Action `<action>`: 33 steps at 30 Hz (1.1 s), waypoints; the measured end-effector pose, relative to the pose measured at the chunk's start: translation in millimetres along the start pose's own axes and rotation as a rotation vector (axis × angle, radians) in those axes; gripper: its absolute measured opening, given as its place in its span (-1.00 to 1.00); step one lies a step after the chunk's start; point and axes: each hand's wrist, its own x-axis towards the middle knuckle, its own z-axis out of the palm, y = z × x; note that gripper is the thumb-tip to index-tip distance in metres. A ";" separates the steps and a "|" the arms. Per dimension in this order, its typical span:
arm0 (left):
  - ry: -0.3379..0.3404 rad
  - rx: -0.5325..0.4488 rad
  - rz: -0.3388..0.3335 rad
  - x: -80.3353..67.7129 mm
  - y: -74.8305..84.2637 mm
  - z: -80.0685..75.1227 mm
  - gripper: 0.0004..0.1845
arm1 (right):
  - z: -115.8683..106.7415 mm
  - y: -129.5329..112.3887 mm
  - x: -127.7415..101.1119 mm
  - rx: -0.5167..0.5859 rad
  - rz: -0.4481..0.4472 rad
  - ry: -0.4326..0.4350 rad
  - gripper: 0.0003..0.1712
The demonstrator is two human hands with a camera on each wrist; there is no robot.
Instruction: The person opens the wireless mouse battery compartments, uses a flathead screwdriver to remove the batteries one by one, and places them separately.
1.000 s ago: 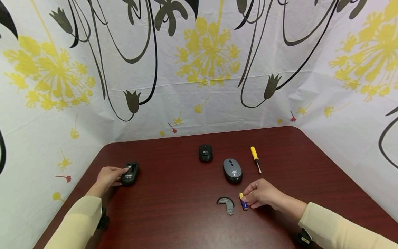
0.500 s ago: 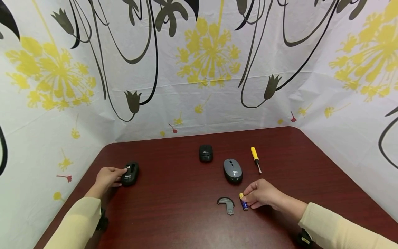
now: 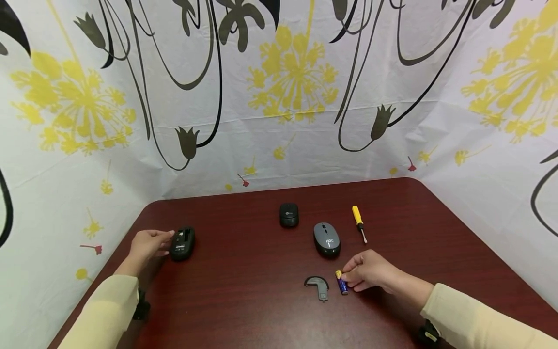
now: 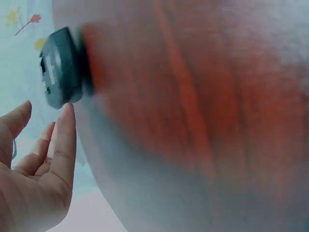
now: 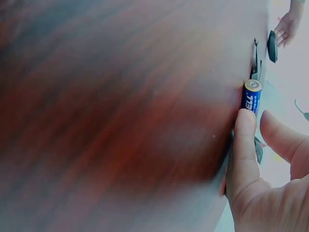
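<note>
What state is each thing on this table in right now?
Leftmost black plastic mouse, underside up, battery compartment uncovered
Blue-and-yellow cylindrical battery, lying loose, touched by the right hand
Curved grey plastic cover, detached, lying flat
Small black plastic mouse, right side up
Grey-topped oval mouse, right side up
Yellow-handled metal screwdriver, lying flat

Bright light leaves pale glare on my table [image 3: 261, 320], which blurs into haze in my 2 wrist views.
</note>
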 end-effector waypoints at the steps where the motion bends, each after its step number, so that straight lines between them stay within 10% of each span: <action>1: 0.006 0.000 0.005 -0.3 2.2 -1.0 -0.44 | -1.1 -0.4 -0.3 -0.001 -0.005 0.001 -0.78; 9: -0.019 -0.049 0.087 -2.0 27.3 3.2 -0.38 | -10.4 -10.4 2.7 0.008 -0.026 0.030 -0.76; 21: -0.157 -0.086 0.193 -11.7 58.8 55.7 -0.49 | -35.2 -20.1 18.8 -0.015 -0.172 0.061 -0.60; 33: -0.146 0.106 0.513 -23.1 96.6 124.8 -0.72 | -53.5 -23.9 38.3 -0.234 -0.408 0.141 -0.63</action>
